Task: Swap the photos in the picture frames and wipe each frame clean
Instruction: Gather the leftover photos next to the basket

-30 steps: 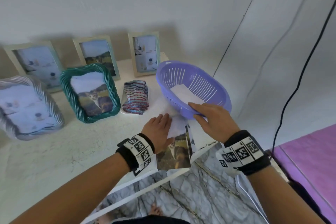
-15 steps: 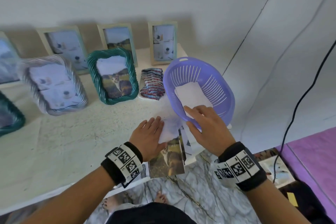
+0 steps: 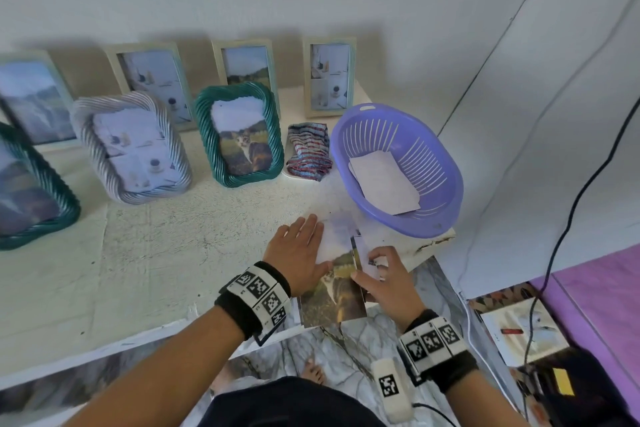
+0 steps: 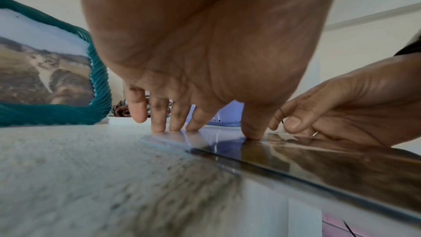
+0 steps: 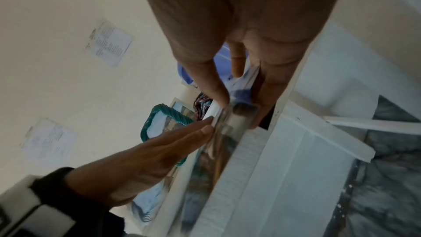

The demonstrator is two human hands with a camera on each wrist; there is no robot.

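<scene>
A stack of loose photos (image 3: 334, 302), a cat picture on top, lies at the table's front edge and overhangs it. My left hand (image 3: 311, 246) presses flat on the stack's left part with straight fingers (image 4: 175, 123). My right hand (image 3: 363, 265) pinches the right edge of a photo (image 5: 227, 129) between thumb and fingers (image 5: 216, 96). Further back stand a teal rope frame (image 3: 239, 135) with a cat photo, a silver rope frame (image 3: 131, 149), and three cream frames (image 3: 329, 76) against the wall. A striped cloth (image 3: 308, 152) lies folded beside the teal frame.
A lilac slotted basket (image 3: 446, 180) holding a white sheet (image 3: 384, 180) sits at the table's right end, just behind the photos. Another teal frame (image 3: 65, 211) is at the far left. A black cable (image 3: 568, 218) hangs down the wall on the right.
My right hand has come back from the basket rim to the photos and now pinches one. The left hand stays flat on the stack. The view has swung left, showing more frames.
</scene>
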